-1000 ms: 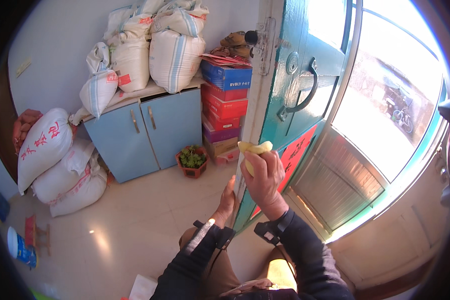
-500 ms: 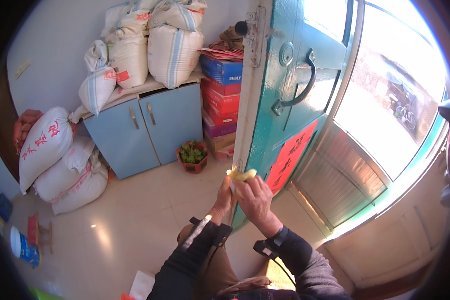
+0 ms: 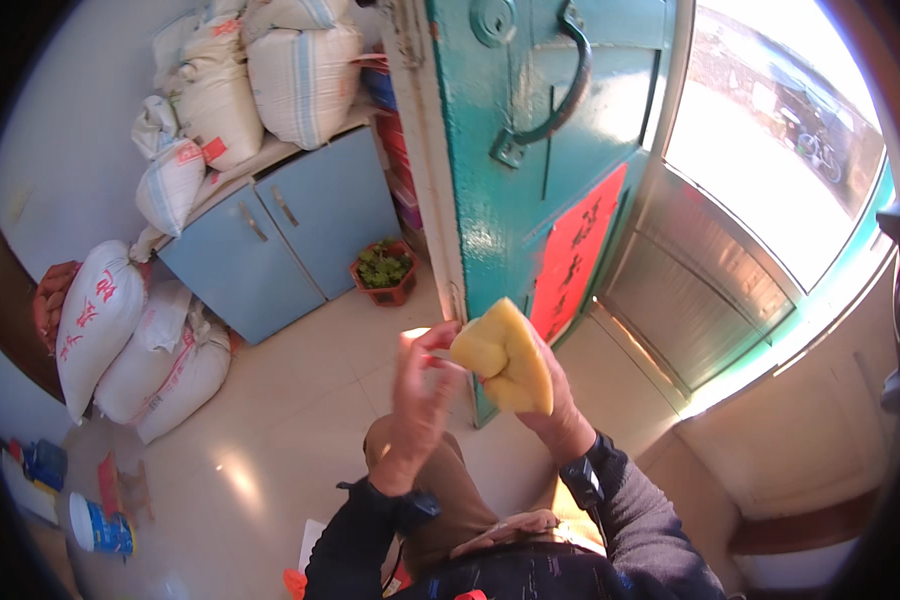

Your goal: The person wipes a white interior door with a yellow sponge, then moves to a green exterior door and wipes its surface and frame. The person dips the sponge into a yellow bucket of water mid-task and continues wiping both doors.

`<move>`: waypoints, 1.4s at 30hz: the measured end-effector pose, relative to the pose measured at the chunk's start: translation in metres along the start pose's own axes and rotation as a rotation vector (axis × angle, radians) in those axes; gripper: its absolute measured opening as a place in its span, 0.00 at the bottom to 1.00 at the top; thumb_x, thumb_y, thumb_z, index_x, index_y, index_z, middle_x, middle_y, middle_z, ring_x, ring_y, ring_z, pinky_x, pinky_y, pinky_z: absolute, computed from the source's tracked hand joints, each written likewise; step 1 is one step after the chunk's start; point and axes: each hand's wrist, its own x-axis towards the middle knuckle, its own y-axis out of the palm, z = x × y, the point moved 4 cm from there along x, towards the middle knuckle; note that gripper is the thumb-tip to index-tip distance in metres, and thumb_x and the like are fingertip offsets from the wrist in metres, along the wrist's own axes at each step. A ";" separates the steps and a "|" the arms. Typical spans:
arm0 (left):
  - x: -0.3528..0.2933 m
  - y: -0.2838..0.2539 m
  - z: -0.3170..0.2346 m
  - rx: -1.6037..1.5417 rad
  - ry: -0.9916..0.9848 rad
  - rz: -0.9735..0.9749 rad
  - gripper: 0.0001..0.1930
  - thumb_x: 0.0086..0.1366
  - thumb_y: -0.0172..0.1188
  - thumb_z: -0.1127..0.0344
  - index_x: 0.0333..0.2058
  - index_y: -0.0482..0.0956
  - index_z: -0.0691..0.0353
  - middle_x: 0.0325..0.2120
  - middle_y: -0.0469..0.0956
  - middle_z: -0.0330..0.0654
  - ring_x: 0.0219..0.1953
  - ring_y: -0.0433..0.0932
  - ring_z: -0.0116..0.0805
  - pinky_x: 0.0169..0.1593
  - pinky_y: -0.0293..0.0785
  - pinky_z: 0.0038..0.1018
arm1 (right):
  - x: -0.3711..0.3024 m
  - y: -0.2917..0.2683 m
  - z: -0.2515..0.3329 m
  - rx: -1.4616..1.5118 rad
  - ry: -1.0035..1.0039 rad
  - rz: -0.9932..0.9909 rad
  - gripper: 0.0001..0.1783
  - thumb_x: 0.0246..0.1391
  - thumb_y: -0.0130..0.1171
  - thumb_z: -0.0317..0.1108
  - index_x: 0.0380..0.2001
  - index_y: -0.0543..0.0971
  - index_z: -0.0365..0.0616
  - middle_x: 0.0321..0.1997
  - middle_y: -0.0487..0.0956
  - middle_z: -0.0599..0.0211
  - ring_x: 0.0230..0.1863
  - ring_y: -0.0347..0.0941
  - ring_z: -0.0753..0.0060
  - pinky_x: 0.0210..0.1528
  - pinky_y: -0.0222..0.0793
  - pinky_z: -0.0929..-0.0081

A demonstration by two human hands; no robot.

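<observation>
My right hand [image 3: 562, 410] grips a soft, folded yellow cloth [image 3: 505, 355] from behind, its fingers mostly hidden by it. The cloth is spread upward in front of the lower part of a green door [image 3: 500, 230]. Beside its left edge is my left hand [image 3: 420, 395], fingers apart and slightly bent, fingertips close to the cloth. Whether they touch it I cannot tell. A dark curved handle [image 3: 570, 95] and a red paper with black writing [image 3: 575, 255] are on the door.
A blue cabinet [image 3: 270, 235] carries several white sacks [image 3: 305, 85]; more sacks [image 3: 100, 320] lie on the floor at left. Near the door's edge stands a potted plant [image 3: 382, 270]. A blue-and-white bucket [image 3: 100, 525] and a small red stool [image 3: 120, 487] are at lower left.
The cloth, bunched in my right hand before, is now spread and turned toward me. My left hand has opened and shifted left. The view has moved closer to the door.
</observation>
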 end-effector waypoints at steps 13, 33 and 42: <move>0.042 -0.043 -0.021 -0.293 0.036 -0.324 0.12 0.71 0.59 0.72 0.51 0.70 0.64 0.48 0.71 0.38 0.49 0.74 0.27 0.54 0.72 0.25 | 0.085 -0.029 0.148 -0.487 -0.600 -0.541 0.17 0.70 0.51 0.38 0.51 0.76 0.36 0.40 0.77 0.62 0.38 0.76 0.69 0.40 0.73 0.72; 0.164 -0.008 -0.113 -0.358 0.213 -0.311 0.08 0.70 0.62 0.68 0.43 0.75 0.64 0.35 0.74 0.35 0.38 0.73 0.19 0.41 0.72 0.21 | 0.162 -0.011 0.165 -0.372 -0.493 -0.486 0.21 0.72 0.44 0.50 0.31 0.70 0.44 0.24 0.70 0.73 0.25 0.64 0.81 0.27 0.62 0.78; 0.135 -0.011 -0.112 -0.101 0.301 -0.292 0.09 0.67 0.66 0.68 0.39 0.81 0.70 0.35 0.72 0.37 0.36 0.75 0.23 0.38 0.73 0.23 | 0.157 -0.012 0.166 -0.359 -0.499 -0.528 0.22 0.72 0.44 0.50 0.34 0.72 0.41 0.25 0.73 0.70 0.27 0.69 0.79 0.28 0.65 0.78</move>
